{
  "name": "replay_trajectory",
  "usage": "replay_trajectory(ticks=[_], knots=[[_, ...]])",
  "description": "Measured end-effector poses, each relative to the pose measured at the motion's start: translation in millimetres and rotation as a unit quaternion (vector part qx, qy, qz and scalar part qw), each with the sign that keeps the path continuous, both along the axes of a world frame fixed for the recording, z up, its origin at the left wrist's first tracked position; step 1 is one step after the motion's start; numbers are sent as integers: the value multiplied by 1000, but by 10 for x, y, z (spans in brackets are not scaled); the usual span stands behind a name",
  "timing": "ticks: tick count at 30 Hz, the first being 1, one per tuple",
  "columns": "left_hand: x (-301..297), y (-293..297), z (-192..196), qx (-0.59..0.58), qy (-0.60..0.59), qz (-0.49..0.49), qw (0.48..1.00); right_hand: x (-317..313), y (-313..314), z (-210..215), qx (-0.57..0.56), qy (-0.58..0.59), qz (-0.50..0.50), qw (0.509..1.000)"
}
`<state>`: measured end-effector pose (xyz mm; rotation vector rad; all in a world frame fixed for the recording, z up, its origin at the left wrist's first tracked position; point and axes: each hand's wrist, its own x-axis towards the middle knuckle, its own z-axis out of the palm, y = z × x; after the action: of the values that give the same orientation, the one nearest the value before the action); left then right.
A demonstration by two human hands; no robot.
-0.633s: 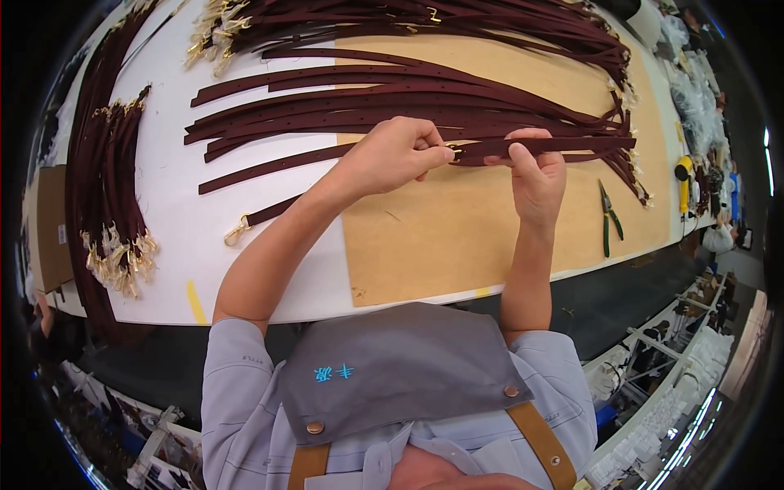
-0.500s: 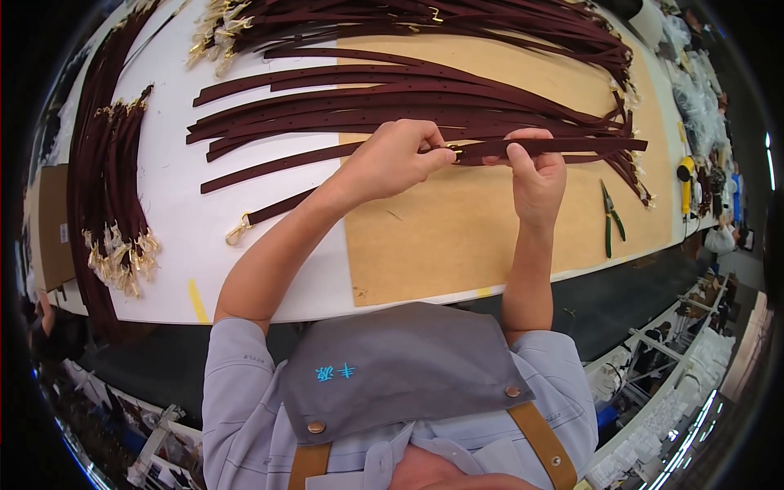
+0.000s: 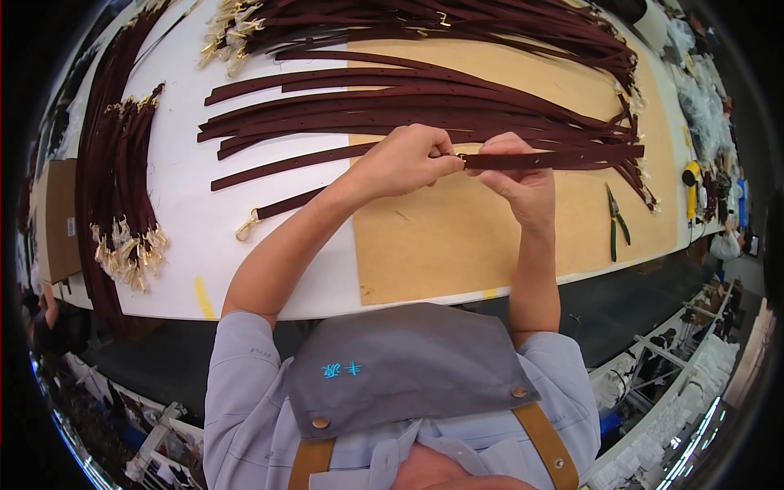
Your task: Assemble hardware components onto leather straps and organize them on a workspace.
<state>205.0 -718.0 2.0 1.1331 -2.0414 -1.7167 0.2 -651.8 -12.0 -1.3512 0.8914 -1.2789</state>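
A dark maroon strap [image 3: 572, 158] is stretched between my two hands above the table. My left hand [image 3: 412, 162] is closed, pinching it close beside a small gold buckle [image 3: 463, 158]. My right hand [image 3: 525, 181] grips the strap just right of the buckle, its fingers behind and its thumb along the lower edge. The strap's square end sticks out to the right. Left of my left wrist, a strap end with a gold snap hook [image 3: 247, 224] in clear wrapping lies on the white surface. Several loose straps with punched holes [image 3: 327, 118] lie just beyond my hands.
Green-handled pliers [image 3: 616, 222] rest on the tan board [image 3: 441, 261] to the right. Bundles of straps lie at the far edge [image 3: 490, 20] and along the left side [image 3: 122, 180]. A yellow-handled tool [image 3: 691, 184] and clear plastic bags [image 3: 706, 114] are at the right.
My right hand has shifted slightly left along the strap toward the buckle, and its thumb has moved from the strap's face to below it. My left hand keeps its pinch.
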Motion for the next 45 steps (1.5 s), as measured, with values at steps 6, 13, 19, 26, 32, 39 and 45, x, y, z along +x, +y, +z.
replay_trajectory(ticks=[6,13,19,26,32,39,45], knots=[[138,-22,-82,41,49,-50,997,49,-196,-98,136,81,86,984],[380,52,-429,117,167,-96,974,-81,-76,176,215,384,74,895],[285,410,-414,104,414,132,895,820,-86,333,-162,416,96,889],[295,489,-211,93,100,18,991,1326,96,511,-105,341,290,888],[314,185,-884,-60,168,-27,984,731,-120,729,-82,361,148,917],[301,137,-370,179,165,13,970,147,-227,727,2,573,44,819],[230,330,-641,203,197,-5,959,283,-68,330,27,570,79,818]])
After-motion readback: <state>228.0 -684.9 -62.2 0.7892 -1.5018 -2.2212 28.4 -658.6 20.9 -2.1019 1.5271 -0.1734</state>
